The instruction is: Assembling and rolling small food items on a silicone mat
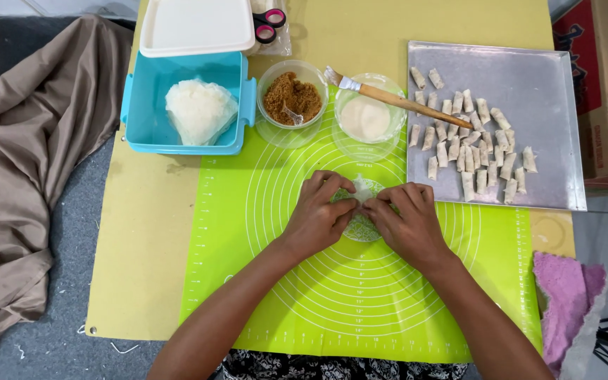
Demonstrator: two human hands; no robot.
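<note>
Both hands, left (318,214) and right (406,222), pinch a thin wrapper (362,204) lying crosswise.

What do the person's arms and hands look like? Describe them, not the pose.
Both forearms are bare, with no sleeves reaching into view. The left hand and right hand wear no gloves, and no rings, watch or bracelet can be seen.

Under the fingertips of the left hand (317,214) and right hand (407,224), the thin wrapper (364,191) is mostly hidden (any filling unseen).
</note>
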